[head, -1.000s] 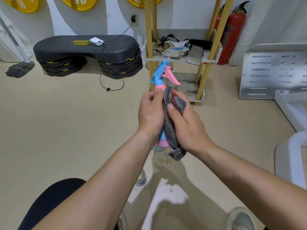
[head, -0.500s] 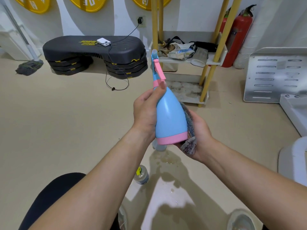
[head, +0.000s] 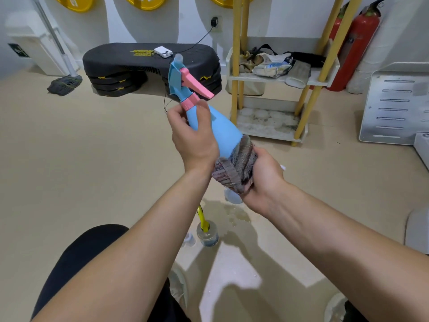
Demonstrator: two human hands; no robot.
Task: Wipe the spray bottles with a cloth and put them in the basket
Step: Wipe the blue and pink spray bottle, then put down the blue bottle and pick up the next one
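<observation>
A blue spray bottle (head: 218,130) with a pink trigger is held tilted above the floor (head: 92,163), its neck gripped by the left hand (head: 192,138). Its base is wrapped in a grey cloth (head: 234,168) clutched by the right hand (head: 264,175). A clear bottle (head: 207,233) is seen on the floor nearer.

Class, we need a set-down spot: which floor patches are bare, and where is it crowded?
Bare: the wide floor on the left, bordered by the black step platform, the mop and the person's knee; also the strip between the yellow-poled rack and the metal panel. Crowded: below the blue spray bottle, where clear bottles stand beside a wet patch.
</observation>
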